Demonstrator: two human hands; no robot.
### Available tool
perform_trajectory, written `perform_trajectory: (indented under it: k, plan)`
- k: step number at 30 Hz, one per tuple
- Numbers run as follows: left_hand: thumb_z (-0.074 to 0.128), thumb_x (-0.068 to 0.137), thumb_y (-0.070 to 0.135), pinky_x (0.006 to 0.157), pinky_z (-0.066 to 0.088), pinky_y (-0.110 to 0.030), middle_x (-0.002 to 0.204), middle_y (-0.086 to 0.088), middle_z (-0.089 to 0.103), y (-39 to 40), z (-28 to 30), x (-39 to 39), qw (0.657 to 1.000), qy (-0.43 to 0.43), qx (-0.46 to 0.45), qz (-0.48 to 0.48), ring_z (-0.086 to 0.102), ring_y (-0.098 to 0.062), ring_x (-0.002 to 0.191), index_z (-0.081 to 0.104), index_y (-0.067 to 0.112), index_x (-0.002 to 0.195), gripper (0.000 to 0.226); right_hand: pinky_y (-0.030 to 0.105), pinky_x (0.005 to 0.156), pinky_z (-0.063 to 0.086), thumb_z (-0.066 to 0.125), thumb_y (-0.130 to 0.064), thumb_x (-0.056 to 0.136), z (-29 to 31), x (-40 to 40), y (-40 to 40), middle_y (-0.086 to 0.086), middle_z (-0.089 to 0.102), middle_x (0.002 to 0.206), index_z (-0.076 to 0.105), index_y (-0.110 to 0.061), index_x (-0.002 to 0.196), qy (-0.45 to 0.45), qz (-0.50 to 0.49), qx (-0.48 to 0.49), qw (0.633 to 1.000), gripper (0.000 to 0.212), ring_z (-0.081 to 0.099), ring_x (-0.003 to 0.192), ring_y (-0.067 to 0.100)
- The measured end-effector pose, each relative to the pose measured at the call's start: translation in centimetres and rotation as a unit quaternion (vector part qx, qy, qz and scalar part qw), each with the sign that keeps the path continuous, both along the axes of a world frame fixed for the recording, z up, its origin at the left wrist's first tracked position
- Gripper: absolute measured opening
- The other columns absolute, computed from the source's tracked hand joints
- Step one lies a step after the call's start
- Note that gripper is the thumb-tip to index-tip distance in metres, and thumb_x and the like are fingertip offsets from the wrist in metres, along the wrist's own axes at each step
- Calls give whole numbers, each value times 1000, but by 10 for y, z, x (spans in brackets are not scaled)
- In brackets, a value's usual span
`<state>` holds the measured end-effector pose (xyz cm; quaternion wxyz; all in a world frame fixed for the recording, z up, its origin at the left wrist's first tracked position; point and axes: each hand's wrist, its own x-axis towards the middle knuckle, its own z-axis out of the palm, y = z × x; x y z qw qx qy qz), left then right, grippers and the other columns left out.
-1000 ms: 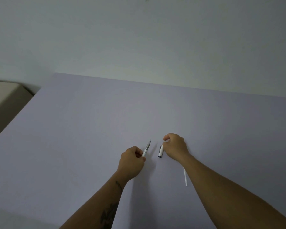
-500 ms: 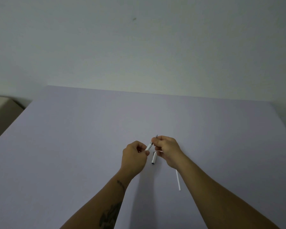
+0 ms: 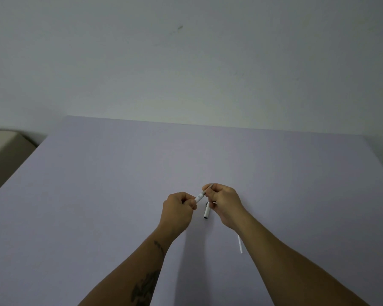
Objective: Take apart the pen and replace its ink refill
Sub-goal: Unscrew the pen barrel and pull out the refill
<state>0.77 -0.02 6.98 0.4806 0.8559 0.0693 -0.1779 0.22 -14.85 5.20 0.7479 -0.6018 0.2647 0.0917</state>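
Note:
A white pen with a grey tip section is held between both hands above the table. My left hand grips its white barrel from below left. My right hand pinches the grey tip end at the upper right. The pen's cap, white with a dark end, lies on the table just below and between the hands. A thin white refill lies on the table beside my right forearm, partly hidden by it.
The pale lilac table meets a plain wall at its far edge. A beige piece of furniture stands off the table's left side.
My right hand left the cap on the table and moved left onto the pen's tip end. My left hand kept hold of the barrel. The camera view tilted down.

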Motion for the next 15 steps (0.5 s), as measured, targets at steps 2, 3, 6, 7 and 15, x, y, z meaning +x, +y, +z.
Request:
perform_trajectory:
  k: [2,3,6,7,15]
  plan:
    - [56,92,11,48,42,-20,66,-3,64,3,1,0,1000,8,-21,2,49,-13,54,71,12,77,21,29,63,47,55,-2,97,2,0,1,5,58,73,75,-6,88,-8,7,31,999,22,49,64,16]
    - [56,92,11,52,45,-24,66,-4,64,4,2,-1,999,11,-34,1,50,-15,56,71,12,78,20,28,62,48,55,-2,97,3,0,0,5,58,73,74,-5,91,-7,12,51,999,21,51,63,15]
    - [56,92,12,65,51,-34,68,-5,66,5,4,-3,999,6,-52,2,55,-17,63,72,13,79,20,27,65,52,57,-1,96,5,1,-4,3,64,76,74,-5,100,9,25,109,994,18,56,66,13]
    - [56,93,13,66,52,-35,69,-4,66,3,4,-4,999,1,-51,3,55,-18,64,72,13,80,20,27,66,53,59,-1,95,5,1,-4,3,65,77,73,-5,103,12,29,122,992,17,56,68,14]
    - [57,93,14,55,45,-28,66,-2,65,0,7,-5,999,-2,-49,0,52,-15,60,71,13,82,18,29,63,48,64,-10,94,6,1,0,6,56,74,70,-4,87,16,-14,103,994,11,50,65,14]
